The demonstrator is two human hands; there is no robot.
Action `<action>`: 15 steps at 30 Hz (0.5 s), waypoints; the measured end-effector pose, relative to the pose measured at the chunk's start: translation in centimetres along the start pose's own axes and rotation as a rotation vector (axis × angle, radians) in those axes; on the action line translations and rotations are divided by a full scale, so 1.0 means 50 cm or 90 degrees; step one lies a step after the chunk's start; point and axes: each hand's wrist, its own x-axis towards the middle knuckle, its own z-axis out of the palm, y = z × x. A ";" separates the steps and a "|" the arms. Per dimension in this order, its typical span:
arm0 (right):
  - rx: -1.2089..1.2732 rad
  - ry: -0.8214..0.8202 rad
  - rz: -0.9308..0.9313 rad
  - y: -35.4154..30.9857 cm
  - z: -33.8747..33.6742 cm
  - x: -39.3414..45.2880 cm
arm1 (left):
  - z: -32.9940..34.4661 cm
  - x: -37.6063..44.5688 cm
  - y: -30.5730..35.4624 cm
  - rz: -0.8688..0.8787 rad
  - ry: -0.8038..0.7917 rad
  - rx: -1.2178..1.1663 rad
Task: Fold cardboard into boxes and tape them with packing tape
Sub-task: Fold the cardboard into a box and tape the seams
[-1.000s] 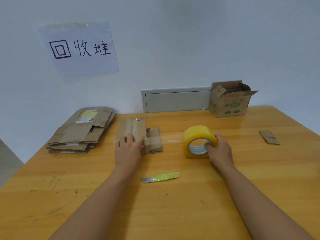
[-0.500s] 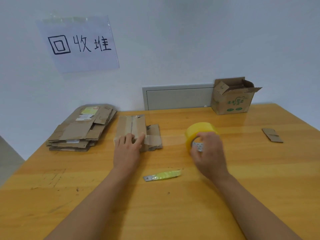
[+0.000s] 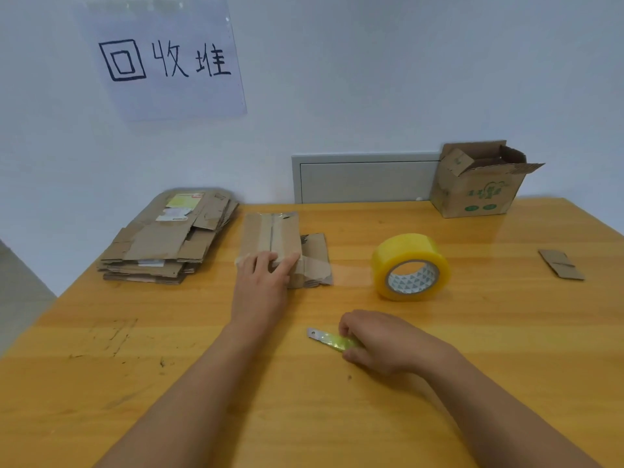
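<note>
A small folded cardboard box (image 3: 271,233) with a taped seam lies on the wooden table (image 3: 472,349), its side flaps spread to the right. My left hand (image 3: 261,285) presses its near edge with straight fingers. A clear strip of tape stretches from the box toward the yellow packing tape roll (image 3: 410,266), which stands alone on its edge. My right hand (image 3: 381,342) is closer to me, its fingers and thumb pinching a small green-handled cutter (image 3: 332,339) that lies on the table, metal blade pointing left.
A stack of flattened cardboard (image 3: 169,238) sits at the table's far left. An open assembled box (image 3: 479,184) stands at the far right by the wall. A small cardboard scrap (image 3: 560,265) lies near the right edge. A paper sign (image 3: 165,59) hangs on the wall.
My right hand let go of the tape roll and came down toward me onto the cutter. The left hand stayed on the box.
</note>
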 end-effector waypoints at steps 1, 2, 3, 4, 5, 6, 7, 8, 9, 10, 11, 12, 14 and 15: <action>0.009 -0.030 0.016 -0.002 -0.005 0.002 | -0.001 0.000 0.003 -0.008 0.001 -0.012; 0.017 -0.061 0.023 -0.001 -0.009 0.005 | -0.004 0.001 0.006 -0.020 -0.001 -0.026; 0.023 -0.085 0.018 0.001 -0.013 0.007 | -0.005 0.002 0.009 -0.033 -0.005 -0.037; 0.037 -0.103 0.006 0.005 -0.019 0.009 | -0.007 0.004 0.012 -0.043 -0.008 -0.044; 0.075 -0.104 -0.013 0.009 -0.027 0.010 | -0.007 0.005 0.014 -0.052 -0.008 -0.048; 0.148 -0.079 -0.038 0.014 -0.036 0.014 | -0.006 0.006 0.015 -0.061 -0.006 -0.052; 0.244 -0.033 -0.062 0.017 -0.046 0.017 | -0.005 0.006 0.015 -0.069 -0.002 -0.056; 0.355 0.021 -0.078 0.019 -0.058 0.020 | -0.003 0.006 0.015 -0.075 0.001 -0.059; 0.460 0.073 -0.091 0.021 -0.069 0.025 | -0.001 0.005 0.016 -0.077 0.004 -0.060; 0.534 0.125 -0.100 0.022 -0.076 0.033 | 0.000 0.005 0.017 -0.077 0.007 -0.061; 0.577 0.175 -0.108 0.018 -0.082 0.044 | 0.002 0.005 0.018 -0.077 0.009 -0.059; 0.595 0.236 -0.119 0.010 -0.086 0.059 | 0.003 0.005 0.020 -0.079 0.010 -0.057; 0.597 0.379 -0.123 -0.008 -0.086 0.094 | 0.003 0.005 0.022 -0.085 0.012 -0.058; 0.612 0.437 -0.112 -0.015 -0.083 0.106 | 0.003 0.004 0.022 -0.087 0.013 -0.059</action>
